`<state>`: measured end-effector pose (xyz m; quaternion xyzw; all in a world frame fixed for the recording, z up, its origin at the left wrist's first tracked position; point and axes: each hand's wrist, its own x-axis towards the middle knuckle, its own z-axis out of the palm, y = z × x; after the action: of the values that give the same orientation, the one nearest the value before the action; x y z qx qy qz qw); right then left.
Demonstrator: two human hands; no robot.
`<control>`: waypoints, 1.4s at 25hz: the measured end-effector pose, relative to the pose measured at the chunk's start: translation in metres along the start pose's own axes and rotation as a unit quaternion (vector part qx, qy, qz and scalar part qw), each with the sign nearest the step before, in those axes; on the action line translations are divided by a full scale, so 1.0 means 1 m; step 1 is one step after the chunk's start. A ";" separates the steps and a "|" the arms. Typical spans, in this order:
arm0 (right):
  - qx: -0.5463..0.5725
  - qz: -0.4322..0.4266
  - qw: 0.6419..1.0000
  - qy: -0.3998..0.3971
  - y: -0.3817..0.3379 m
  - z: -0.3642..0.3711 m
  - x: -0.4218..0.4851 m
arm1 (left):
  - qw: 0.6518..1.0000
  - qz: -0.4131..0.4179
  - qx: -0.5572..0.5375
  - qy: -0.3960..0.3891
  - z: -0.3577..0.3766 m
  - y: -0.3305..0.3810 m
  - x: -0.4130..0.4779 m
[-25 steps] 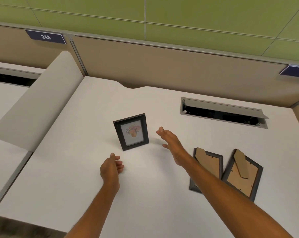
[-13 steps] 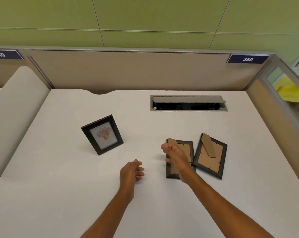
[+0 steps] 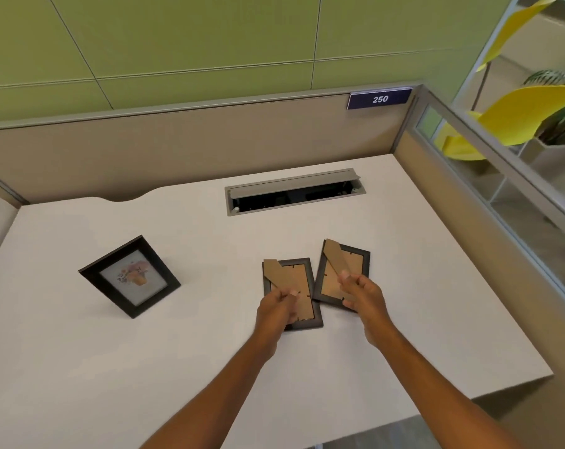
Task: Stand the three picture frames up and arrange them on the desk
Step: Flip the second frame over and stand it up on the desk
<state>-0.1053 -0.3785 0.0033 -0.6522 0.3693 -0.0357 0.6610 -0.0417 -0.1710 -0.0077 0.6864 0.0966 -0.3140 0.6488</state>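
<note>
One black picture frame (image 3: 130, 277) with a flower print stands upright on the left part of the white desk (image 3: 177, 358), leaning back on its stand. Two more black frames lie face down side by side at the desk's middle, brown backs and cardboard stands up. My left hand (image 3: 276, 307) grips the lower left of the middle frame (image 3: 294, 273), thumb on its back. With my right hand (image 3: 362, 294) I pinch the lower right edge of the right frame (image 3: 342, 260), thumb on the stand's lower end. Both frames still rest on the desk.
An open cable slot (image 3: 294, 192) with a grey flap is set in the desk behind the flat frames. A beige partition (image 3: 177, 140) with a label "250" (image 3: 380, 99) closes the back; a glass-topped partition runs along the right. The desk's front right corner is near.
My view swung right. Both hands left the standing frame and moved right onto the two flat frames, the left hand taking the middle one and the right hand the right one.
</note>
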 end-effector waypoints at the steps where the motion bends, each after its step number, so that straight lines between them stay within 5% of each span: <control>1: -0.003 0.004 1.000 0.016 0.003 -0.009 0.002 | 1.000 0.009 0.019 -0.003 0.008 0.001 0.003; 11: -0.034 0.084 0.987 0.132 0.033 -0.037 0.025 | 0.988 0.028 0.154 0.003 0.050 0.003 0.032; 35: 0.055 0.156 0.978 0.128 0.037 -0.041 0.045 | 0.998 0.003 0.063 -0.016 0.052 0.003 0.030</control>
<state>-0.1109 -0.4307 -0.0446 -0.5393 0.5450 -0.0357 0.6410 -0.0324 -0.2292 -0.0199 0.7210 0.0638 -0.3285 0.6068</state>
